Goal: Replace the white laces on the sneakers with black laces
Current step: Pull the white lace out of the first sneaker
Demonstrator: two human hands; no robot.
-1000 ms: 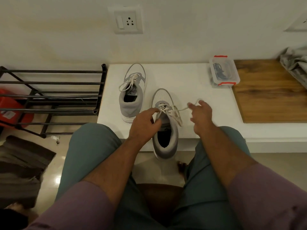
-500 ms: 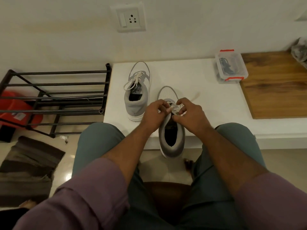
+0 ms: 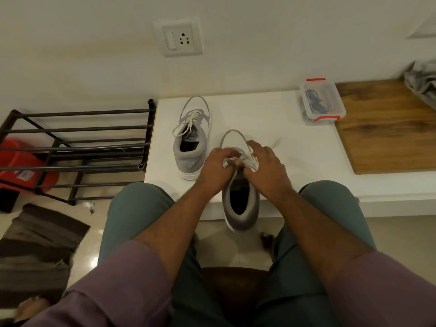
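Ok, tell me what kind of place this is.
Probably a home entryway or shoe corner: a black metal shoe rack beside a low white ledge, a floor mat, and a wall socket.

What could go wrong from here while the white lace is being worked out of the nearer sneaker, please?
The nearer sneaker overhangs the white bench edge heel-first; a hard tug on the white lace might tip it to the floor. Both hands, left hand and right hand, pinch the lace close together, so it may snag or knot.

Grey-white sneakers (image 3: 191, 140), white laces (image 3: 250, 164); box (image 3: 322, 102) clips red, contents possibly black.
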